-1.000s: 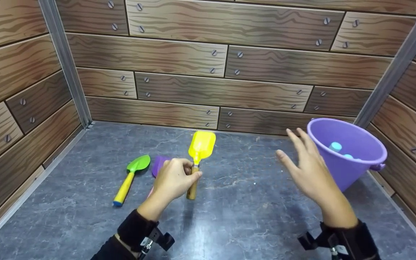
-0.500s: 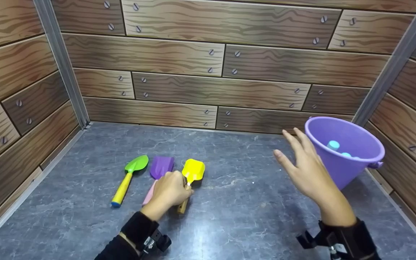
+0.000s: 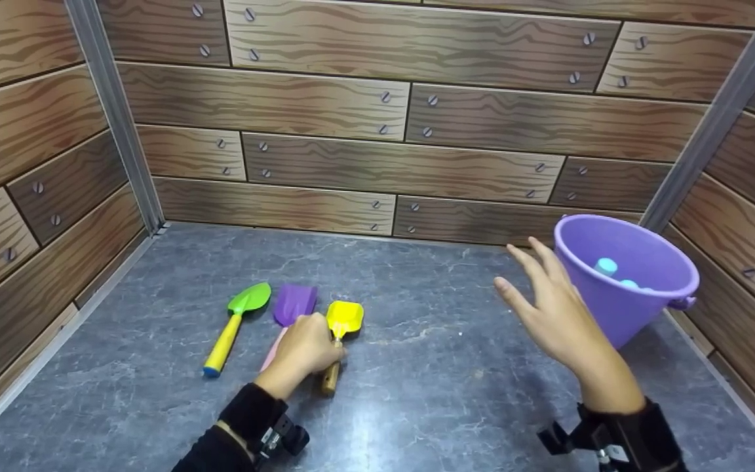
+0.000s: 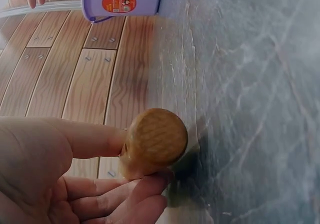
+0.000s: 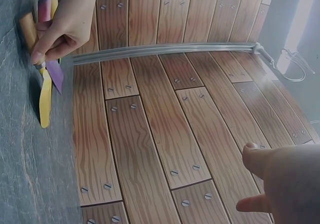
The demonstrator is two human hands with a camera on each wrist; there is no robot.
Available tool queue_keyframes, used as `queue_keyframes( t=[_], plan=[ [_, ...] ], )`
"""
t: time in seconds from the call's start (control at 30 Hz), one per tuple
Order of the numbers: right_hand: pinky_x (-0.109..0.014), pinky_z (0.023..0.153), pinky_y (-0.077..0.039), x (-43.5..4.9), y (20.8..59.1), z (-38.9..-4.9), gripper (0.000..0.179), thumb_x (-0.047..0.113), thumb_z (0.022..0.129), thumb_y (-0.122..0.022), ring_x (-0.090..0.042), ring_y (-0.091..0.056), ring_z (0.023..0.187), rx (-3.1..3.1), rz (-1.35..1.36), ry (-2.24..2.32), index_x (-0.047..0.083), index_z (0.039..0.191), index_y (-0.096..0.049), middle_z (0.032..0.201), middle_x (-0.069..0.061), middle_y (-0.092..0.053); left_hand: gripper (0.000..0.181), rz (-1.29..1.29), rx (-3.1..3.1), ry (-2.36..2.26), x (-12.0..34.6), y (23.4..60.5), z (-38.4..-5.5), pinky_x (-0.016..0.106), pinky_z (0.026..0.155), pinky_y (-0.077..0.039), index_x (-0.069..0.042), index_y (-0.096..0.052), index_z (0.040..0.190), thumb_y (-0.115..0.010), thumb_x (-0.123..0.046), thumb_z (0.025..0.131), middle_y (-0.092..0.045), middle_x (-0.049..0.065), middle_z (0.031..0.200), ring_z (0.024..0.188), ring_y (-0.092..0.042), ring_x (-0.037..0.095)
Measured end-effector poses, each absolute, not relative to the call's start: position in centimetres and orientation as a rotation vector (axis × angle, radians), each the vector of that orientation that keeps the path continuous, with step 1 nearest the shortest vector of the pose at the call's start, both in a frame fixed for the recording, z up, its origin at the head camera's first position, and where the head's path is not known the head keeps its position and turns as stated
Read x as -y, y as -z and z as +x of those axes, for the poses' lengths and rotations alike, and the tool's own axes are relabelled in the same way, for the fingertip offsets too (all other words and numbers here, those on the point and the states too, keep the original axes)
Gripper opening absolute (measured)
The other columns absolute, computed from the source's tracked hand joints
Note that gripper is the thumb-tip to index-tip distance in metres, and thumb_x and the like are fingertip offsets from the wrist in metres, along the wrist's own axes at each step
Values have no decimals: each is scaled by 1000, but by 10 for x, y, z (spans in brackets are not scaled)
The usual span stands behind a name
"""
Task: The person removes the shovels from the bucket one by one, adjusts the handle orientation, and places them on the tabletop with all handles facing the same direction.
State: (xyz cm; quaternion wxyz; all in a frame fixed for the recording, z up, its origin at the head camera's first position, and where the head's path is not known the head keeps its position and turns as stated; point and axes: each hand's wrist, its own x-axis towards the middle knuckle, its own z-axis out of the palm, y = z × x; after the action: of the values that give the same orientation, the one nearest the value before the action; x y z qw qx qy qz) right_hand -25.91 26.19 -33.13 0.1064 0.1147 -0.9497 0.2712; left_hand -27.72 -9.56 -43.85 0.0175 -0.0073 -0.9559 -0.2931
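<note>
My left hand (image 3: 305, 344) pinches the wooden handle (image 4: 157, 139) of a toy shovel with a yellow blade (image 3: 345, 318), low at the grey tabletop. In the right wrist view the yellow blade (image 5: 45, 102) lies along the surface. Just left of it is a purple shovel (image 3: 295, 304) with a pink handle, partly hidden behind the left hand. Farther left lies a green trowel (image 3: 238, 328) with a yellow handle. My right hand (image 3: 558, 314) hovers with spread fingers beside the purple bucket (image 3: 620, 308) and holds nothing.
Inside the bucket are light blue objects (image 3: 605, 266), mostly hidden by its wall. Wood-patterned panels (image 3: 325, 151) enclose the grey tabletop (image 3: 430, 393) at the back and both sides, with metal strips at the corners.
My left hand has brought the yellow shovel down from an upright pose and slightly left, beside the purple shovel. The right hand has barely moved.
</note>
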Motion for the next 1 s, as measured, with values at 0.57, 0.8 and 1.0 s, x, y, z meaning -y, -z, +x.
queue_keyframes(
  t=[0.57,0.8,1.0],
  plan=[
    [-93,136,-16,-265,333,-258,74,51,123,-58,-64,-14,178,2809,338,-798,13,183,-38,197,-26,-8,35,-42,3030,813,96,435,-275,37,62,-65,-9,-70,79,-98,-26,92,-74,9,79,60,-69,19],
    [-91,139,-12,-267,332,-259,78,53,122,-59,-61,-8,181,2819,325,-741,13,185,-34,197,-26,-8,40,-71,3021,810,97,437,-276,35,56,-59,-14,-60,72,-95,-20,89,-68,6,74,57,-66,19],
    [-89,140,-7,-269,334,-262,83,56,121,-58,-62,-1,181,2865,321,-656,11,186,-31,196,-28,-8,35,-54,3019,863,102,438,-279,34,57,-59,-12,-61,76,-92,-16,91,-66,7,80,59,-65,19]
  ],
)
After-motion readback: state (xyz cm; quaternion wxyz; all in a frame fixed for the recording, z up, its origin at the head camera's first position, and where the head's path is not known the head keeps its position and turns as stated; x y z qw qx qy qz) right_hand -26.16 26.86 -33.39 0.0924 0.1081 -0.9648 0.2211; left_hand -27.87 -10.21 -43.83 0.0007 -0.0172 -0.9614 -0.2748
